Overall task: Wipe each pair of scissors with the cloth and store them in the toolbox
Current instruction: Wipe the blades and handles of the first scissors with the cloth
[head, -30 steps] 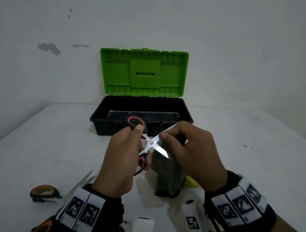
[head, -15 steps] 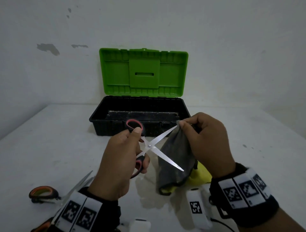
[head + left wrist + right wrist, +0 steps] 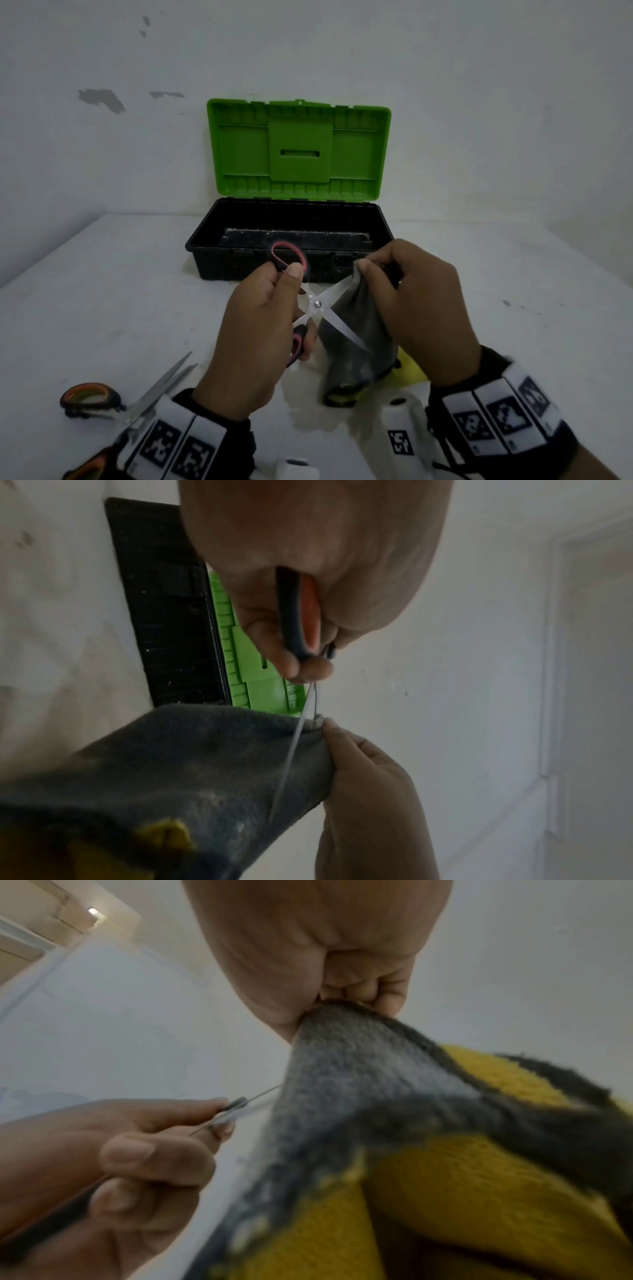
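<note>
The white bench [image 3: 102, 308] carries everything, its surface spreading out under and beyond both hands. Beyond the hands stands one plastic toolbox [image 3: 239, 263] with a black rectangular base and a bright green lid [image 3: 298, 150] standing open and upright; no scissors show in the part of its inside that is visible.

One dark grey knitted cloth with yellow patches [image 3: 359, 342] hangs below the right hand [image 3: 421, 308], its lower end reaching down to the bench between the two wrists. The right hand's fingers and thumb pinch the cloth's top edge, together with the tip of one scissor blade, which meets the fabric there.

Three pairs of scissors can be counted. One pair with black and red plastic handles and bright steel blades [image 3: 318, 305] is held up between the hands, its blades spread in an X; the second blade lies across the front of the cloth. The left hand [image 3: 257, 342] grips its handles, fingers curled round them.

To the left of the left wrist lies one pair of black and orange handled scissors [image 3: 102, 401], blades slightly apart. Below the left wrist, the orange handle of a further pair [image 3: 85, 469] peeks out, mostly hidden.
</note>
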